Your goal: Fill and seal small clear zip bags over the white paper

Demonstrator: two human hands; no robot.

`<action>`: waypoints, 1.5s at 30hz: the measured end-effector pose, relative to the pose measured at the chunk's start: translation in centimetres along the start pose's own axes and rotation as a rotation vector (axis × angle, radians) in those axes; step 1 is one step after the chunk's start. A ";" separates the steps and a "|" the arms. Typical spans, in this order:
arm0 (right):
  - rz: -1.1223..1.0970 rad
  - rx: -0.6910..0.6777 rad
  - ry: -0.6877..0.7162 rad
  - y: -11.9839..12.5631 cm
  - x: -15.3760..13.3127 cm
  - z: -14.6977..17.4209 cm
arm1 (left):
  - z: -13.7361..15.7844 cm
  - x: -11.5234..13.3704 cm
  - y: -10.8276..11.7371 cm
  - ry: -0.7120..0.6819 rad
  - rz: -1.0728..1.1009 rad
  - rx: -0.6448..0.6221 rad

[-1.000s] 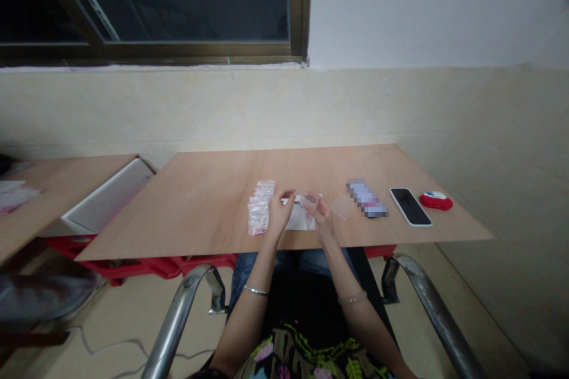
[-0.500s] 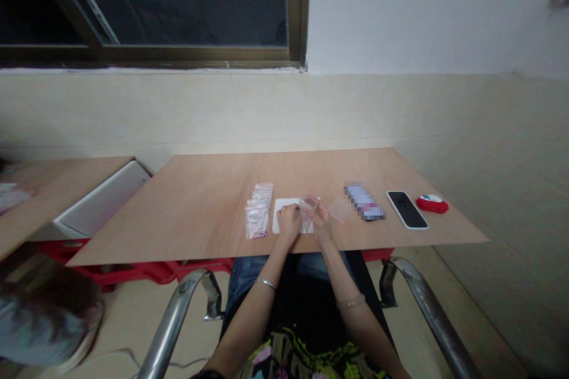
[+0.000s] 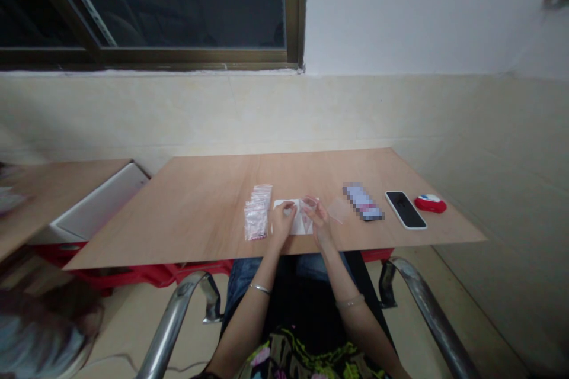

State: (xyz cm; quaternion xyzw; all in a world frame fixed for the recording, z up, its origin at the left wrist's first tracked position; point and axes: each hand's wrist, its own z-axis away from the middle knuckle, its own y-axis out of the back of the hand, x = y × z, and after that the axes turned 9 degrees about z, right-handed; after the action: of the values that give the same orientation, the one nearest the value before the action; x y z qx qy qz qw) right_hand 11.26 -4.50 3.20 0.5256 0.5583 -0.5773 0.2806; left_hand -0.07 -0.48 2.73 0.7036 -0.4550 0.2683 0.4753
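My left hand is over a white sheet or tray, its thumb and fingertips brought together in a pinch. Whatever lies between those tips is too small to make out. To its right, my right hand grips a clear plastic bag that stands tilted over the white sheet. Just left of my left hand lies an overlapping row of filled clear zip bags, with small reddish bits at the near end. Another thin clear bag rests flat to the right of my right hand.
On the right of the wooden table lie a phone with a blurred screen, a dark-screened phone in a white case and a red and white object. Metal chair armrests flank me. A person's leg is at lower left.
My left hand has moved a little left, away from the bag in my right hand, and its fingers now form a ring. The right hand still holds the bag in nearly the same place.
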 end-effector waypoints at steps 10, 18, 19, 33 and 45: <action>-0.016 -0.027 -0.005 -0.5 -0.6 0.2 | -1.8 9.0 5.4 -0.166 0.253 0.024; 0.017 -0.035 0.029 -0.3 -0.4 0.3 | -1.1 9.1 4.9 -0.172 0.218 -0.192; 0.013 -0.032 0.023 -0.3 -0.4 0.2 | -1.2 9.0 4.8 -0.162 0.223 -0.165; -0.002 0.046 0.014 0.2 0.4 -0.2 | 0.5 0.1 0.4 -0.123 -0.270 -0.203; 0.005 0.060 0.019 0.4 0.7 -0.2 | -0.1 -2.3 -2.1 -0.126 -0.333 -0.243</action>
State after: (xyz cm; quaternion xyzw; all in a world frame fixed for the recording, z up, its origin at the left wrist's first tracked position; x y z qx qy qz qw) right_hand 11.45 -4.16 2.47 0.5405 0.5421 -0.5882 0.2609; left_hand 0.77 0.78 -0.02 0.7219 -0.3903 0.0850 0.5651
